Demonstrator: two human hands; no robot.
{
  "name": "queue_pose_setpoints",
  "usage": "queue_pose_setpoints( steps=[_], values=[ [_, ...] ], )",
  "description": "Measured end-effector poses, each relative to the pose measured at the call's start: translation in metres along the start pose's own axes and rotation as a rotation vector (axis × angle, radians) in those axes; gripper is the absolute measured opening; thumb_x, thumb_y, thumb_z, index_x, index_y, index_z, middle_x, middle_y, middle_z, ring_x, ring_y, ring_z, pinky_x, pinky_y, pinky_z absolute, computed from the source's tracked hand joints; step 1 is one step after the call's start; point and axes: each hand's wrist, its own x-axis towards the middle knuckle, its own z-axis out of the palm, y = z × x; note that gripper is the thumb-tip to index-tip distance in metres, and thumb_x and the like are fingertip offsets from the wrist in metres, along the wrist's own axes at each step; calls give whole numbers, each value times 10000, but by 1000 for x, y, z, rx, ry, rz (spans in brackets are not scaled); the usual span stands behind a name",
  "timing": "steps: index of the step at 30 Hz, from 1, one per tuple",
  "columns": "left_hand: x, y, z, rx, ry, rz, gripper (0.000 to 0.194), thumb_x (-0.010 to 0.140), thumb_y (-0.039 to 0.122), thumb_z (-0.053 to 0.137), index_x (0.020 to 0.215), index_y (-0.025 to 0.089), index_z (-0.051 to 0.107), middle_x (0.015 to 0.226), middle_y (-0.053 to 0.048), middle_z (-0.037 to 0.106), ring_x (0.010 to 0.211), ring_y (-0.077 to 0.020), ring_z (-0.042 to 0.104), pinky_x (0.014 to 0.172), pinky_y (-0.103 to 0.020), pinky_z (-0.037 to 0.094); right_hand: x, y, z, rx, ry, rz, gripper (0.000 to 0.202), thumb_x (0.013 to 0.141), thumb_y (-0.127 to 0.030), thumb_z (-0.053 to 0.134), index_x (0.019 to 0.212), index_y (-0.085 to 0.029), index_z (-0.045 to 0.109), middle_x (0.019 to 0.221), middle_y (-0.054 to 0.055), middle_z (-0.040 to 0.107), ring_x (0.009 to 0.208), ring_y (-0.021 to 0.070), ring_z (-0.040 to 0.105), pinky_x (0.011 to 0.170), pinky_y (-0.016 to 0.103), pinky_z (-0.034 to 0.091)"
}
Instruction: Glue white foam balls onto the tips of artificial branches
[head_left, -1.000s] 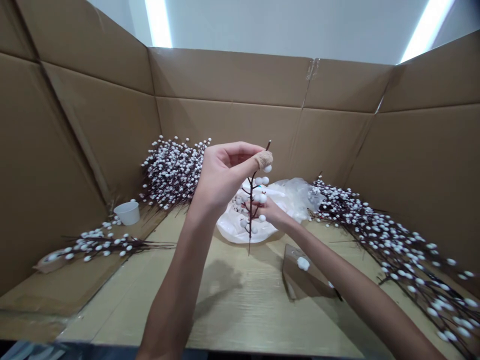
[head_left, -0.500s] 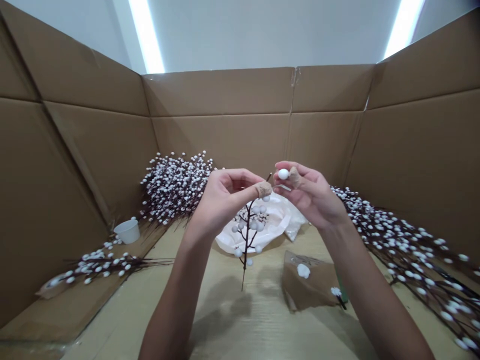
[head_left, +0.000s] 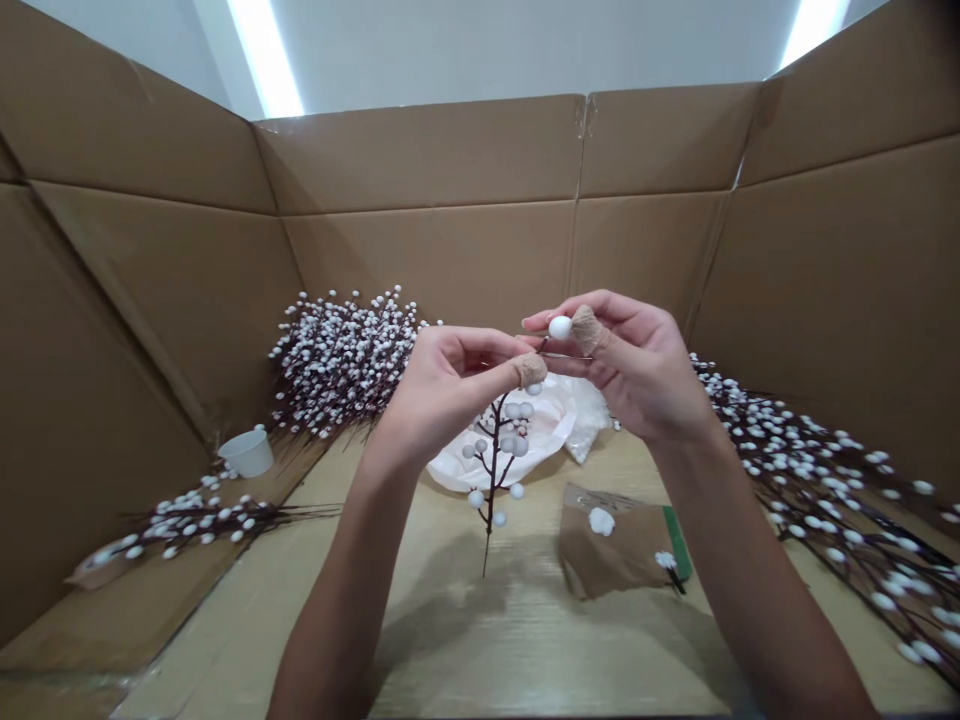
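Observation:
Between the thumb and fingers of my left hand (head_left: 457, 385) is the upper part of an artificial berry branch (head_left: 493, 465). Its dark stem hangs down with several white berries on side twigs, and the bare lower end points at the table. My right hand (head_left: 630, 360) pinches a white foam berry (head_left: 559, 327) between thumb and fingers, right beside the branch's top tip. Whether the berry touches the tip I cannot tell. Both thumbs carry a tan wrap. Behind the branch lies a white plastic bag (head_left: 450, 475) with loose berries in it.
A brown paper piece (head_left: 615, 570) with white blobs lies right of centre. Large heaps of berry branches stand at back left (head_left: 345, 360) and along the right (head_left: 795, 450). A white cup (head_left: 249, 455) and a small branch bunch (head_left: 202, 520) are at left. Cardboard walls (head_left: 427, 260) enclose the table.
My right hand has come left and up, bringing the white berry to the branch's tip. My left hand keeps its hold on the branch. The view has tilted slightly.

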Motion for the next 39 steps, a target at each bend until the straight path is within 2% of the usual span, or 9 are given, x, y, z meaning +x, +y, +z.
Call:
queue_pose_setpoints(
  steps=[15, 22, 31, 39],
  values=[
    [0, 0, 2, 42, 43, 18, 52, 640, 186, 766, 690, 169, 763, 698, -68, 729, 635, -170, 654, 571, -273, 526, 0, 3, 1, -34, -2, -16, 234, 761, -429, 699, 823, -210, 646, 931, 41, 721, 894, 197, 694, 781, 367, 593],
    [-1, 2, 4, 124, 80, 99, 25, 636, 144, 729, 649, 157, 745, 666, -53, 713, 607, -153, 630, 575, -264, 516, 0, 8, 5, 46, -5, -26, 173, 772, -356, 708, 786, -193, 653, 879, 34, 731, 833, 176, 702, 761, 346, 596],
    [-1, 2, 7, 164, 146, 156, 140, 635, 57, 651, 581, 166, 721, 598, -31, 673, 548, -125, 578, 526, -248, 468, 0, 15, 12, 72, 42, -56, 188, 756, -350, 728, 797, -179, 660, 880, 44, 735, 827, 163, 697, 778, 327, 587],
    [0, 1, 8, 107, 197, 147, 158, 598, 10, 672, 550, 150, 724, 556, -44, 656, 534, -133, 569, 513, -250, 437, -1, 17, 16, 61, 47, -70, 143, 779, -308, 709, 797, -176, 658, 859, 37, 736, 809, 157, 699, 753, 313, 588]
  ],
)
